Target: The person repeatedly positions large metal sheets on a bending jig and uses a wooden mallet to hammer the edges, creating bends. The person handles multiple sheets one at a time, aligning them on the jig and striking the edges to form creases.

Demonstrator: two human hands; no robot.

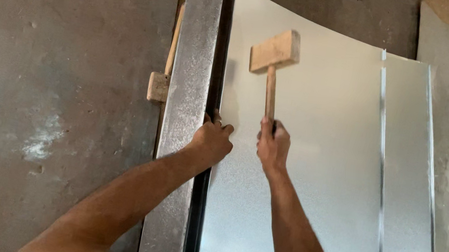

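Wooden mallet clamped in right hand, left hand seemingly pressing metal sheet edge

A sheet-metal workshop, most likely: a large curved sheet of shiny galvanised steel lies beside a long grey steel beam on a stained, dusty concrete floor, with a plain wooden mallet raised over it.
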